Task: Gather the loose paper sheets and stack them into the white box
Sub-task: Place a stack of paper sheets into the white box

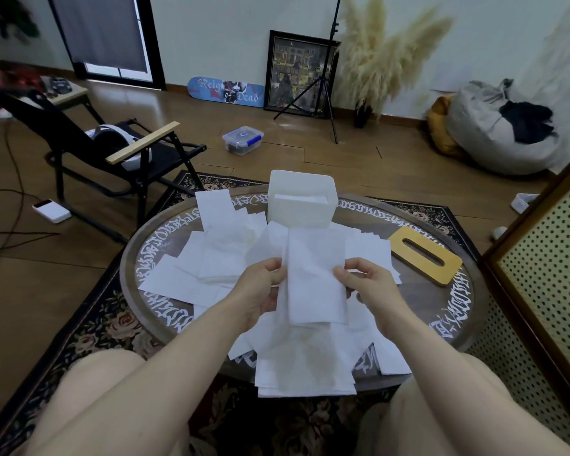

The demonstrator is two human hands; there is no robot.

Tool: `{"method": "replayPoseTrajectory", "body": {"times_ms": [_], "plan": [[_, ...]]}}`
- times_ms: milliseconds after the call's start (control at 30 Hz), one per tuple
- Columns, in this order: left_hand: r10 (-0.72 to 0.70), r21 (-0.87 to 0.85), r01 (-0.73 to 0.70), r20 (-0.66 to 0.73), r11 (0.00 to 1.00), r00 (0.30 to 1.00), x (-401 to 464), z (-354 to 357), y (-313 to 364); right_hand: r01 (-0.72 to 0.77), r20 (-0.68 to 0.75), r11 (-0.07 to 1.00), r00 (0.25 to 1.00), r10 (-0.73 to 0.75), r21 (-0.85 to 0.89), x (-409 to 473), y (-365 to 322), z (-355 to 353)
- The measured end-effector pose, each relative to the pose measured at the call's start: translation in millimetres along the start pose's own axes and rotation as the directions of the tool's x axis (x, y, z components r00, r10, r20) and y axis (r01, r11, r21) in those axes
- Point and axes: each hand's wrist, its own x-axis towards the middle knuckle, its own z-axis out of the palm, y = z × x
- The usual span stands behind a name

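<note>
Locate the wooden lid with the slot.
The wooden lid lies flat on the right side of the round table, right of the loose sheets and to the near right of the white box.

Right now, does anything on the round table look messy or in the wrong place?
Yes. Loose paper sheets lie scattered over the round table, some hanging off its near edge. The wooden slotted lid lies off the white box. Both hands, left hand and right hand, pinch one sheet.
</note>
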Motion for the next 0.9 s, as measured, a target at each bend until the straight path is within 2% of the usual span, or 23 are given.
{"method": "replayPoseTrajectory", "body": {"times_ms": [433, 533, 700, 800, 900], "plan": [[-0.033, -0.069, 0.043, 0.131, 0.997, 0.991, -4.3, 1.4, 1.2, 0.007, -0.052, 0.998, 0.999, -0.010, -0.065, 4.6, 8.2, 3.5], [-0.038, -0.064, 0.046, 0.116, 0.997, 0.993, -3.8, 1.2, 1.0, 0.002, -0.060, 0.997, 0.998, -0.007, -0.080, 4.7, 9.6, 3.3], [0.058, 0.022, -0.059, 0.038, 0.998, 0.998, -2.4, 1.3, -1.4, -0.003, -0.056, 0.996, 0.998, -0.002, -0.091, 2.9, 8.6, 5.0], [0.075, 0.022, -0.075, 0.012, 0.997, 0.997, -2.4, -0.5, -0.1, -0.078, 0.001, 0.984, 0.997, 0.079, -0.158, 1.0, 6.6, 3.3], [0.080, 0.026, -0.080, 0.008, 0.996, 0.997, -1.7, -2.5, 0.1, -0.165, 0.151, 0.951, 0.966, 0.209, -0.261, -1.0, 4.9, 1.3]]}}
